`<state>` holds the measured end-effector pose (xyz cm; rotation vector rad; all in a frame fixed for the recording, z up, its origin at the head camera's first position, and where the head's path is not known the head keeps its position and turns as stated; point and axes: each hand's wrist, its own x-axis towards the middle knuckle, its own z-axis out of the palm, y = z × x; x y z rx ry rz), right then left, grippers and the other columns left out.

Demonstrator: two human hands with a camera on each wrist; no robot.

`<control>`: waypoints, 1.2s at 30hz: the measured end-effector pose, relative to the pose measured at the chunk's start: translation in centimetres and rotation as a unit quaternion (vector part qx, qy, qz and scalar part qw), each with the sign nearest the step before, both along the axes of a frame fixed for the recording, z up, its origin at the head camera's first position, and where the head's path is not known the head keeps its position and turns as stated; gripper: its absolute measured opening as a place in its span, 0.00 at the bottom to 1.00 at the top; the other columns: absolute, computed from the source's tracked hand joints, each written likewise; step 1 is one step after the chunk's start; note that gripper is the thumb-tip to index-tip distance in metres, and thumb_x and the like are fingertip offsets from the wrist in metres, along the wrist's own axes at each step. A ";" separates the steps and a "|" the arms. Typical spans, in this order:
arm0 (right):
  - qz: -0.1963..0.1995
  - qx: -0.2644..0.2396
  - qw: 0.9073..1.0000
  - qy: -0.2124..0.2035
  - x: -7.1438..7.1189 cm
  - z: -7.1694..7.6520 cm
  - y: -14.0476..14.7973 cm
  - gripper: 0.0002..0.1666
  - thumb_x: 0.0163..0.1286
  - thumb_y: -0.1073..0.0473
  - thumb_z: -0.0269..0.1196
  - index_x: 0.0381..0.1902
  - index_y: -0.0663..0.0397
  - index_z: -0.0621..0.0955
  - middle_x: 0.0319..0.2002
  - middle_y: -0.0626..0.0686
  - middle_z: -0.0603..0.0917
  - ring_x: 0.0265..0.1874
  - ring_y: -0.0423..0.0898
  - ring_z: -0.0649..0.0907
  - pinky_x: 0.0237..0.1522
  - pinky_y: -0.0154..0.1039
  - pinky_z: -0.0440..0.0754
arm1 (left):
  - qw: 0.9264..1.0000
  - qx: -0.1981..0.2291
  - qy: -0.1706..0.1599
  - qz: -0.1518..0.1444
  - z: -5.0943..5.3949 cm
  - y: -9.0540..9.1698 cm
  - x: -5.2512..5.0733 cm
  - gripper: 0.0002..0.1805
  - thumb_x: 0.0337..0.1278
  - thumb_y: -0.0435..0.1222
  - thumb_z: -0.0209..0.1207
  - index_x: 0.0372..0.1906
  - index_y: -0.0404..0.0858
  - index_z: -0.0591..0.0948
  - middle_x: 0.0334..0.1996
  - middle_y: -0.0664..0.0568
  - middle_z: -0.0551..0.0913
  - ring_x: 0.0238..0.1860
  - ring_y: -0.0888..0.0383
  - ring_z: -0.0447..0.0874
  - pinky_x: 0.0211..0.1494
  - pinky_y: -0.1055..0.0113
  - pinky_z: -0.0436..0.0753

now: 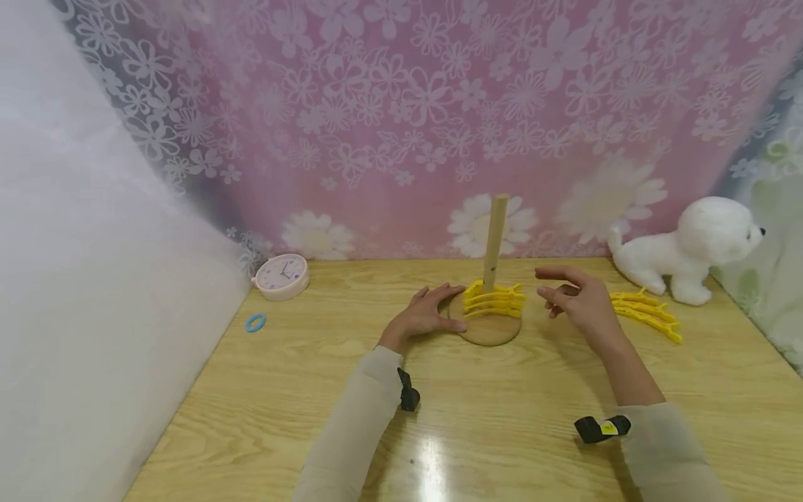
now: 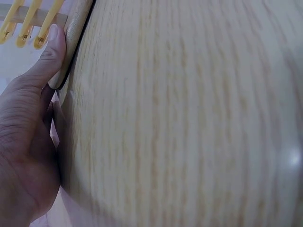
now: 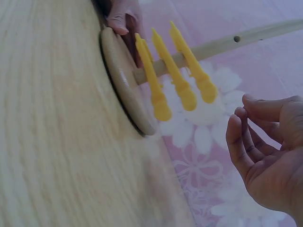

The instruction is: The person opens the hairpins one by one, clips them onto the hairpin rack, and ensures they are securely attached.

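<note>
Wooden round-based post (image 1: 495, 237) w/ yellow plastic arcs (image 1: 493, 304) is prob. steadied by L hand (image 1: 428, 312), fingers wide; R hand (image 1: 582, 305), empty, fingers parted.

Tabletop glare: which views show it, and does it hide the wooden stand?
Head view: a bright streak on the wood-grain tabletop between the two sleeves, clear of the wooden stand; left wrist: a pale spot at the right edge; right wrist: no strong glare, and the curved yellow pieces stand out.

The pale cylindrical wooden post (image 1: 495, 240) looks matt. Near its foot, curved yellow plastic pieces (image 1: 493, 305) look smooth.
</note>
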<state>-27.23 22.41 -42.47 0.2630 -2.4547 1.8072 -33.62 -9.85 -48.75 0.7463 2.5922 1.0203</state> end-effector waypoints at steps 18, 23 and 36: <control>-0.043 0.071 0.996 -0.025 2.5 -1.5 10.6 0.19 0.75 0.55 0.68 0.61 0.38 0.80 0.44 0.24 0.82 0.33 0.38 0.85 0.30 0.37 0.88 | 1.000 -0.001 0.002 0.004 0.3 0.0 0.0 0.49 0.60 0.55 0.72 0.83 0.56 0.61 0.84 0.51 0.52 0.85 0.48 0.36 0.85 0.47 0.36; -0.061 0.098 0.992 -0.051 3.4 -2.4 13.7 0.16 0.75 0.53 0.68 0.56 0.31 0.80 0.42 0.20 0.81 0.32 0.37 0.86 0.31 0.38 0.88 | 1.000 -0.006 0.000 -0.001 -0.1 0.0 0.0 0.50 0.60 0.57 0.71 0.83 0.56 0.60 0.85 0.51 0.50 0.85 0.49 0.36 0.85 0.47 0.36; -0.103 0.181 0.977 -0.054 3.9 -3.7 18.4 0.32 0.76 0.52 0.67 0.68 0.66 0.75 0.41 0.17 0.74 0.30 0.32 0.84 0.29 0.37 0.88 | 1.000 0.001 -0.003 -0.003 0.2 0.1 0.4 0.49 0.60 0.55 0.71 0.83 0.54 0.61 0.84 0.50 0.51 0.85 0.48 0.36 0.85 0.48 0.35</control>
